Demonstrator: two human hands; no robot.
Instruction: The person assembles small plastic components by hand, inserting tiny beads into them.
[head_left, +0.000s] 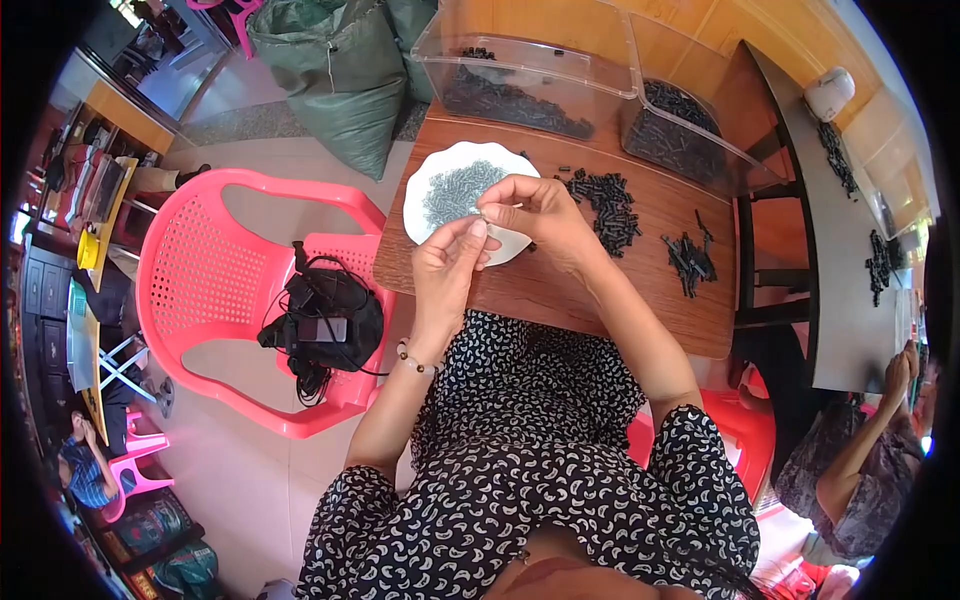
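My left hand [452, 262] and my right hand [535, 215] meet over the near right part of a white scalloped plate [413, 205]. Fingertips on both sides are pinched together around something too small to make out. Many small, clear-grey pieces [462, 190] lie heaped on the plate. Just right of my right hand, a pile of short black cylindrical pieces [612, 212] is spread over the brown wooden table [560, 310]. Farther right on the same table is a smaller group of longer black pieces [690, 262].
Two clear plastic bins [520, 85] of black pieces stand along the table's back. A pink armchair [200, 270] holding a black bag [335, 325] is at left, below green sacks [345, 100]. Another person's arm [865, 440] reaches over a grey table [850, 290] at right.
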